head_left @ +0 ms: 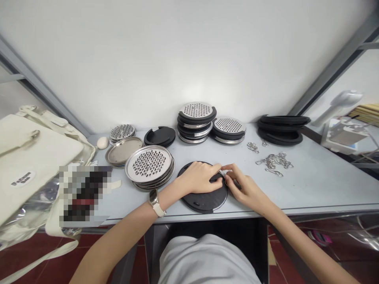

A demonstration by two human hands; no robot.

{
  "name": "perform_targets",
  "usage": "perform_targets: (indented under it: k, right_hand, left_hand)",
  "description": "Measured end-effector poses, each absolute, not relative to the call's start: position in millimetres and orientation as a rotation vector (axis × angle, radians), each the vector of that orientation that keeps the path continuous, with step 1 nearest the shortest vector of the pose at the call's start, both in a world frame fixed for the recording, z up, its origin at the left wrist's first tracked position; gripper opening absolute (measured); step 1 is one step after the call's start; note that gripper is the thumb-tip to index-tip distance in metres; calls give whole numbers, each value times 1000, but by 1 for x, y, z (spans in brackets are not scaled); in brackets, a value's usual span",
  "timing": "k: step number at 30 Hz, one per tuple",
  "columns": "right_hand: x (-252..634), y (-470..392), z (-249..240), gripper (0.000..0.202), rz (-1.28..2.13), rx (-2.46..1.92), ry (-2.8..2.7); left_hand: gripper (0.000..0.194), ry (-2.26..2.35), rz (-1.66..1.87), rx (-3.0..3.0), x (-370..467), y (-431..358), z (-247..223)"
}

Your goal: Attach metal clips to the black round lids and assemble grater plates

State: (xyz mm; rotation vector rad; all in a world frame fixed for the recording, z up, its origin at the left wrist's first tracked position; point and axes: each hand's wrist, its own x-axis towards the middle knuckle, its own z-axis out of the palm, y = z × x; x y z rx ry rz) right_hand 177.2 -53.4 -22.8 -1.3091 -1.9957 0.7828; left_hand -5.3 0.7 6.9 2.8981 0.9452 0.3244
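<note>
A round black disc (204, 202) lies flat at the table's front edge. My left hand (203, 177) rests across it, thumb and fingers closed on a raised black part near its right rim. At that rim my right hand (241, 185) pinches a small silver metal clip (222, 172), partly hidden by my fingers. Loose silver snap hooks (275, 162) lie in a pile to the right, with a few more hooks (252, 147) behind. Left of the disc is a stack of round metal grater plates (149, 163).
Plain metal discs (124, 150) and another grater plate (122, 131) sit farther left. Behind stand a black holder (160, 136) and stacked black-rimmed graters (197, 110), with more graters (229, 125) beside them. Black rings (282, 130) are piled back right. A cream bag (35, 157) borders the left.
</note>
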Motion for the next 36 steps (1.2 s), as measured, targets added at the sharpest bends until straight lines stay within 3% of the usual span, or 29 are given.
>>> perform_targets:
  k: [26,36]
  right_hand:
    - [179,-48,-24,7,779,-1379,-2001]
    - [177,-48,-22,16,779,-1332,-1964]
  left_hand:
    - [18,978,313,2850,-5,0,8]
    - [20,951,309,2860,-4,1,8]
